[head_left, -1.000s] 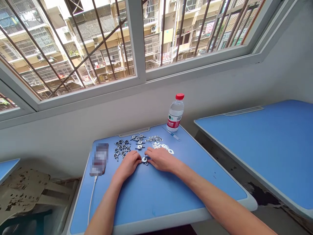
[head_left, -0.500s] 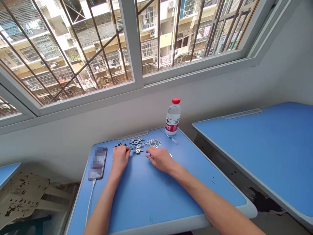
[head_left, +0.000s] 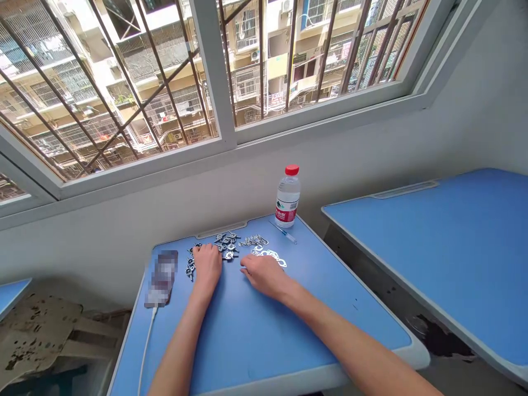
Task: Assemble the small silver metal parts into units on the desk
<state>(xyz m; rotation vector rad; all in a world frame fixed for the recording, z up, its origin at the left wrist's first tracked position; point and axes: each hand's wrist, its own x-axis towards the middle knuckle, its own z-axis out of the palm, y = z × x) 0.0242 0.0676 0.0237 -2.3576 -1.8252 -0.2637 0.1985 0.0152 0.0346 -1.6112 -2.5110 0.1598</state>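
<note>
Two bare arms reach in from the bottom edge of the frame. The left hand (head_left: pixel 207 268) sits just below centre, palm down, fingers pointing up the frame and slightly curled, with the left forearm (head_left: pixel 179 346) rising nearly straight. The right hand (head_left: pixel 264 276), also palm down, lies near it, fingers curled and pointing left, the right forearm (head_left: pixel 342 341) slanting in from the lower right.

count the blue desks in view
3: one desk under the left hand and right hand, another to its right, a corner at far left; others may be out of view
</note>
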